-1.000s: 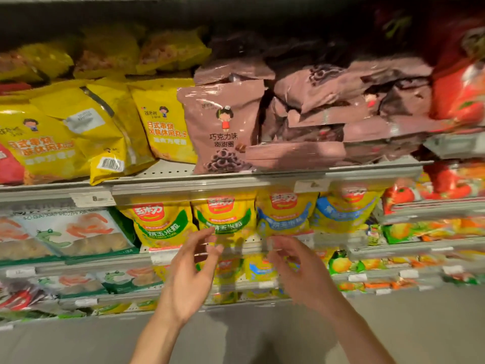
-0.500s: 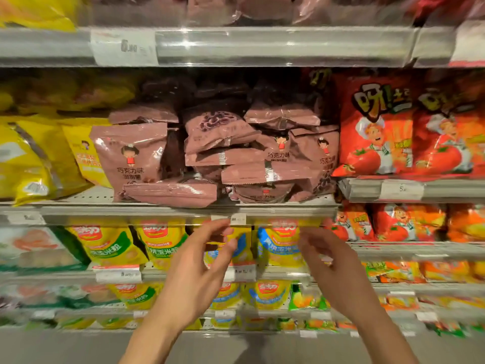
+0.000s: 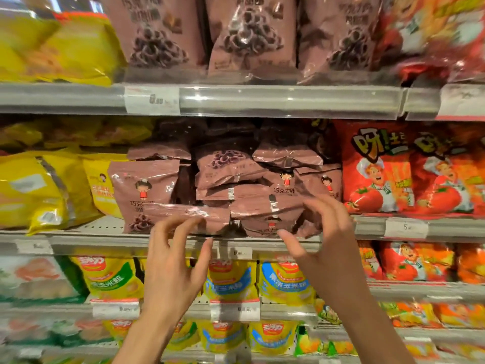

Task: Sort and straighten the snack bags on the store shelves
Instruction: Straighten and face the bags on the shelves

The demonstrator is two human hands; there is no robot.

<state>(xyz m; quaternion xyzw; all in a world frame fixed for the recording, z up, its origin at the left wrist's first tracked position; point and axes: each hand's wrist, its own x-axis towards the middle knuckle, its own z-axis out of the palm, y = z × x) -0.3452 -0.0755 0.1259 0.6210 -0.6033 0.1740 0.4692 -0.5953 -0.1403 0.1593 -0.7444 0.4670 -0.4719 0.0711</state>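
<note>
Both hands reach the jumbled brown bags on the middle shelf; the tidying there looks barely begun.

The left hand (image 3: 173,261) is spread, fingers loosely bent, its tips at the fallen brown bag (image 3: 189,215) that lies flat along the front edge of the middle shelf (image 3: 78,239); I cannot tell whether they touch it. The right hand (image 3: 322,232) is also spread, fingers curved in front of the heap of brown bags (image 3: 244,190) piled crosswise near the shelf's front edge, gripping nothing that shows. One brown bag (image 3: 141,190) stands upright at the left of the heap. The brown bags on the top shelf (image 3: 252,35) already stand in a row, so that level seems done. The yellow bags (image 3: 39,190) to the left lean and sag, likely still to straighten.
</note>
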